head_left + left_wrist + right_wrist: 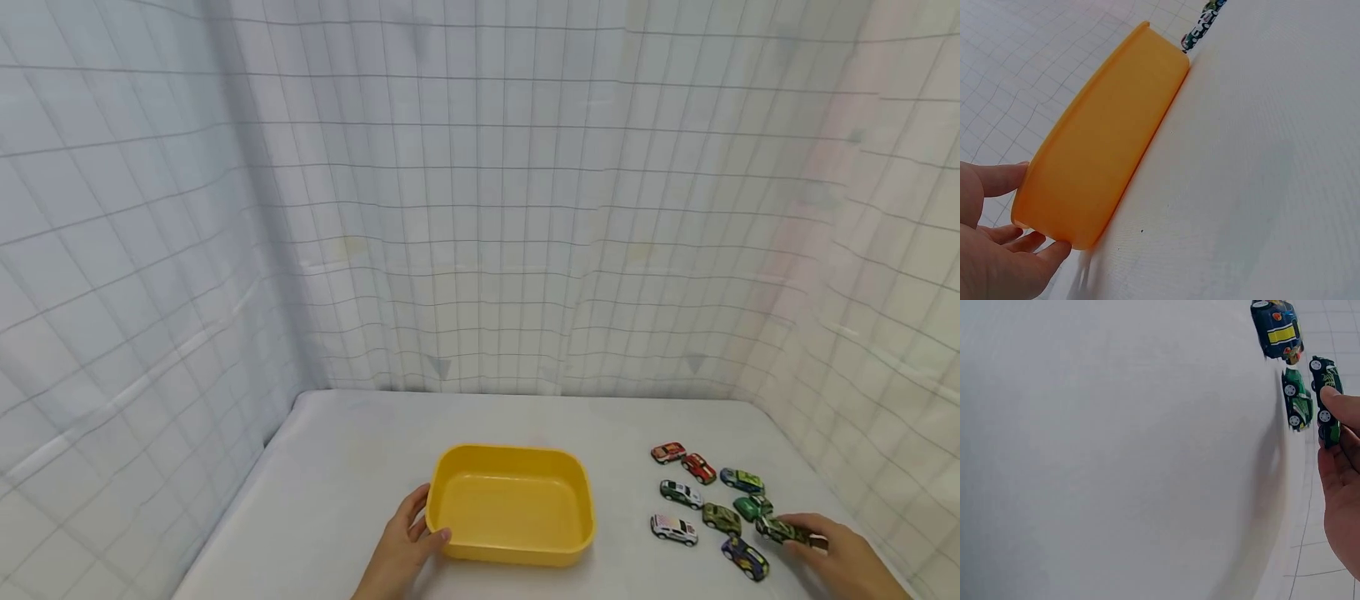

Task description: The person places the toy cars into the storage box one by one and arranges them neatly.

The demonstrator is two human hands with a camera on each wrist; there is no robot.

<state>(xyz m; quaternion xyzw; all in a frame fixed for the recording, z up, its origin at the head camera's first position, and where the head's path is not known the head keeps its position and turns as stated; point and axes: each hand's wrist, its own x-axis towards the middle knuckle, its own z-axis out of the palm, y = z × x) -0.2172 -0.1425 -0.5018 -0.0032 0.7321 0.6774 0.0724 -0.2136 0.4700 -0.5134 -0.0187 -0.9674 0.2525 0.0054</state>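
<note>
A shallow yellow plastic bin (517, 554) stands on the white table. My left hand (405, 542) grips its left end, thumb at the rim and fingers against the outer wall, as the left wrist view shows. At the far right, my right hand (836, 550) pinches a dark green patterned toy car (1325, 403) between thumb and fingers. In the right wrist view that car appears raised off the tabletop. A green toy car (753, 507) lies just beyond it, and a dark blue toy car (746, 558) is nearer me.
More toy cars lie right of the bin: two red ones (699, 468), a blue-green one (742, 480), a green-and-white one (682, 493), an olive one (722, 519) and a white one (674, 530). White gridded curtains (495, 250) hang around the table.
</note>
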